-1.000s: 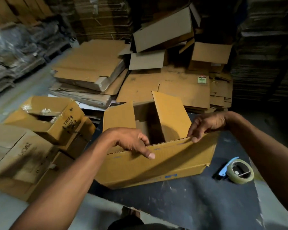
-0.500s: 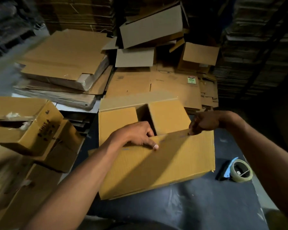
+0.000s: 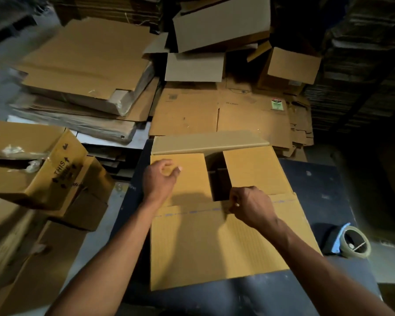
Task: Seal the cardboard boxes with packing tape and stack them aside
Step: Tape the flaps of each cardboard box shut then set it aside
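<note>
I see box (image 3: pixel 214 224) long axis left-right | tape roll (image 3: pixel 355 245) nearer my right hand (image 3: pixel 249 206), pinching near flap (image 3: pixel 226 245); left hand (image 3: pixel 160 181) loose, empty

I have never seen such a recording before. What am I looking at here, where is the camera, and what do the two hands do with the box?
There is no machine here. A person wears a camera on the head, so the one picture looks forward and down along both arms. On the dark table lies a cardboard box with its two small flaps folded in and a gap between them. The left hand is over the left flap, fingers loosely curled, holding nothing. The right hand is at the edge of the near flap; its fingers seem to pinch it, though I cannot see this clearly. A roll of packing tape waits at the right, untouched. Flat cardboard sheets and other boxes lie around.
</note>
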A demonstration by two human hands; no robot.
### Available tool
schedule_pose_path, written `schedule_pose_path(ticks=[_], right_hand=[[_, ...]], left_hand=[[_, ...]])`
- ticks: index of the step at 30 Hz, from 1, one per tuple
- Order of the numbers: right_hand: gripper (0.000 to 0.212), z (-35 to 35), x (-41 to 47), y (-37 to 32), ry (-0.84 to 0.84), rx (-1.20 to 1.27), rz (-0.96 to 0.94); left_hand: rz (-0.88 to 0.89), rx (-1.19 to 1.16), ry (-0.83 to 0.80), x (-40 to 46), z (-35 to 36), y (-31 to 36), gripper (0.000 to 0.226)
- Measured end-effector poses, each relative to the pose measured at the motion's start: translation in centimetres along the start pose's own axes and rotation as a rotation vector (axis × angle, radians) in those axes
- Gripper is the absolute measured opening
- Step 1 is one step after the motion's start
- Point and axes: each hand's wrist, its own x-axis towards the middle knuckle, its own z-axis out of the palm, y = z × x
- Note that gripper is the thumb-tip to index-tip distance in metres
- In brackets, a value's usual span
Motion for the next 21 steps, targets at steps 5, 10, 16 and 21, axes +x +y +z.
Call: schedule_pose_path(ticks=[5, 10, 16, 21], right_hand=[[0.028, 1.0, 0.6, 0.2, -0.014, 0.063, 0.147], [0.031, 1.3, 0.3, 0.7, -0.009, 0.111, 0.211], [0.029, 1.9, -0.2, 0.5, 0.012, 0.114, 0.233], [0.038, 2.2, -1.0, 0.5, 0.035, 0.159, 0.257]], left_hand=[[-0.414, -0.504, -0.017, 8.4, -3.6, -1.2, 0.041], [-0.599, -0.797, -0.109, 12.3, -3.4, -0.8, 0.042], [-0.465, -0.921, 0.046, 9.8, -4.5, 2.2, 0.038], [-0.261, -0.783, 0.074, 5.1, -6.4, 3.1, 0.036]])
